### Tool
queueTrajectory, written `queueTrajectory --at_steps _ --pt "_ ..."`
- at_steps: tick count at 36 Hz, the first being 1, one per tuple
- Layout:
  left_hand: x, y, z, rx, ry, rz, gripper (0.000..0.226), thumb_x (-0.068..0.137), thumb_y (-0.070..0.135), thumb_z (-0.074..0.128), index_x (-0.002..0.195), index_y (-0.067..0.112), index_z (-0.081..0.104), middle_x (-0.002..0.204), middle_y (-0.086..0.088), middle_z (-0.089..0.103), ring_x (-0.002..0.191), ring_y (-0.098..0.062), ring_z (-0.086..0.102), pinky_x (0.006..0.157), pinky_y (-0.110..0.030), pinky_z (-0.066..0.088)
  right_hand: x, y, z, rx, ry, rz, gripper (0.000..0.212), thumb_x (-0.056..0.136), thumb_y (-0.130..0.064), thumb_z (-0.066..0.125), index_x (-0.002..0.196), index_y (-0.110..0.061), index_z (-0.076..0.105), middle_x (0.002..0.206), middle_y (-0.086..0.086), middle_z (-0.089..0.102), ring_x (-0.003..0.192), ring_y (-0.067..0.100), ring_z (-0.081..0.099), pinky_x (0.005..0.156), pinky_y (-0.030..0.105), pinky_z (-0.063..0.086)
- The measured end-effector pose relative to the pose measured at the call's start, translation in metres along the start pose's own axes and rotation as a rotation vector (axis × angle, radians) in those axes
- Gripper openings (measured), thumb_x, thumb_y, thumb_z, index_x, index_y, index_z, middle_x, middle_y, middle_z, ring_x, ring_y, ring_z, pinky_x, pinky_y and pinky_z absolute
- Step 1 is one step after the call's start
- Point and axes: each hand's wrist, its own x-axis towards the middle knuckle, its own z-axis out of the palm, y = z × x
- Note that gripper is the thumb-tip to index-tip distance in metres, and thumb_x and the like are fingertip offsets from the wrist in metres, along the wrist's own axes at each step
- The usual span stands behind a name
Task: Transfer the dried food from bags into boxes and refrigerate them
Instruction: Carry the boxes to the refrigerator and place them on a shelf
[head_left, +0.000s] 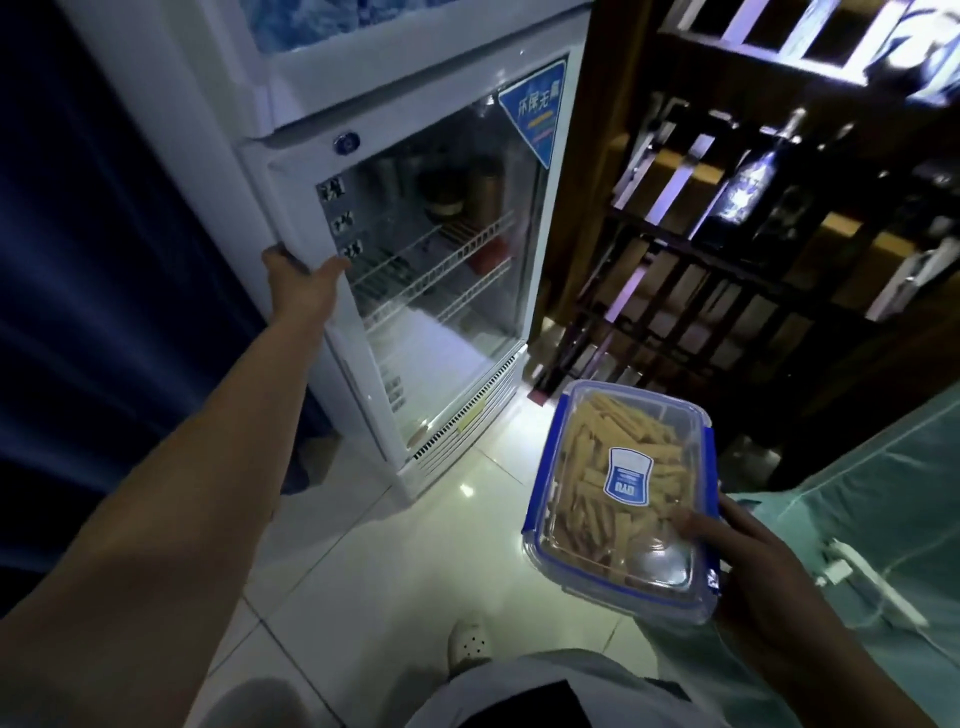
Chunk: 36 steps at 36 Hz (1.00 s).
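Note:
A clear box (621, 499) with a blue-rimmed clip lid holds tan strips of dried food and carries a blue and white label. My right hand (737, 551) grips its near right corner, thumb on the lid, and carries it above the floor. My left hand (301, 283) reaches out and grips the left edge of the glass door (447, 249) of a white fridge (171, 104). The door looks shut. Behind the glass are wire shelves, some jars and a red item.
A dark wooden rack (753, 249) with bottles stands right of the fridge. A table under a pale green cover (883, 519) is at the lower right, with a white cable on it. The floor is glossy white tile (395, 561); my white shoe (470, 644) shows below.

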Motion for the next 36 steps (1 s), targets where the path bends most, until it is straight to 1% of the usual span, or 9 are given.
queueTrajectory --at_steps 8,12,16,18,23,26,29,33,36 --pt "-0.008 -0.012 0.012 -0.055 0.109 0.046 0.048 0.095 0.032 0.064 0.132 0.015 0.038 0.122 -0.001 0.049 0.113 -0.022 0.056 0.103 -0.034 0.047 0.008 -0.005 -0.005 0.055 0.043 0.025 0.053 0.066 -0.021 0.079 0.117 -0.032 0.071 0.116 0.012 0.073 0.099 0.045 0.071 0.091 0.076 0.045" --pt "-0.056 -0.009 0.027 -0.109 0.129 0.068 0.044 0.095 0.021 0.066 0.128 0.006 0.040 0.122 -0.011 0.053 0.112 -0.026 0.058 0.104 -0.040 0.049 0.020 -0.011 -0.008 0.033 0.077 0.056 0.040 0.070 -0.020 0.075 0.109 -0.029 0.074 0.111 0.012 0.075 0.096 0.042 0.073 0.087 0.070 0.051" --pt "-0.132 -0.010 0.060 -0.180 0.134 0.104 0.035 0.092 0.016 0.071 0.114 0.017 0.044 0.104 0.004 0.058 0.096 -0.015 0.061 0.094 -0.032 0.053 0.034 -0.019 -0.023 -0.005 0.110 0.093 0.029 0.068 -0.023 0.074 0.096 -0.030 0.077 0.104 0.008 0.077 0.089 0.038 0.075 0.081 0.059 0.058" --pt "-0.167 -0.013 0.079 -0.193 0.095 0.130 0.035 0.089 0.017 0.074 0.110 0.020 0.046 0.097 0.006 0.059 0.090 -0.015 0.062 0.086 -0.024 0.052 0.041 -0.022 -0.036 -0.032 0.119 0.111 0.026 0.075 -0.019 0.072 0.099 -0.029 0.076 0.102 0.006 0.077 0.087 0.036 0.075 0.084 0.059 0.057" --pt "-0.228 -0.009 0.134 -0.132 -0.059 0.157 0.056 0.076 0.029 0.086 0.112 0.046 0.046 0.122 0.003 0.058 0.108 -0.007 0.059 0.091 -0.030 0.053 0.058 -0.033 -0.080 -0.033 0.125 0.131 0.036 0.074 -0.015 0.071 0.109 -0.023 0.072 0.100 0.007 0.078 0.070 0.028 0.075 0.052 0.033 0.056" --pt "-0.248 0.001 0.170 -0.073 -0.199 0.166 0.081 0.070 0.032 0.091 0.132 0.049 0.041 0.138 0.005 0.045 0.123 -0.010 0.049 0.093 -0.028 0.052 0.065 -0.038 -0.116 -0.020 0.146 0.130 0.027 0.081 -0.015 0.070 0.106 -0.026 0.073 0.097 0.005 0.078 0.068 0.028 0.074 0.050 0.032 0.055" --pt "-0.266 0.011 0.216 -0.118 -0.355 0.178 0.072 0.073 0.022 0.090 0.131 0.034 0.051 0.127 0.009 0.060 0.111 0.000 0.061 0.090 -0.032 0.059 0.069 -0.047 -0.154 -0.011 0.158 0.136 0.029 0.080 -0.020 0.074 0.107 -0.030 0.073 0.099 0.003 0.078 0.078 0.034 0.074 0.057 0.037 0.057" --pt "-0.291 0.026 0.281 -0.126 -0.409 0.218 0.067 0.074 0.016 0.089 0.107 0.062 0.054 0.107 0.028 0.067 0.102 0.002 0.066 0.085 -0.032 0.059 0.075 -0.052 -0.206 0.009 0.189 0.141 0.033 0.077 -0.022 0.077 0.108 -0.031 0.073 0.098 0.002 0.078 0.080 0.035 0.073 0.058 0.038 0.057" --pt "-0.308 0.038 0.327 -0.126 -0.394 0.204 0.060 0.072 0.023 0.090 0.104 0.058 0.053 0.107 0.019 0.069 0.102 -0.004 0.068 0.085 -0.037 0.060 0.077 -0.051 -0.245 0.050 0.222 0.152 0.029 0.078 -0.021 0.077 0.105 -0.031 0.073 0.098 0.003 0.078 0.081 0.035 0.072 0.059 0.040 0.057"
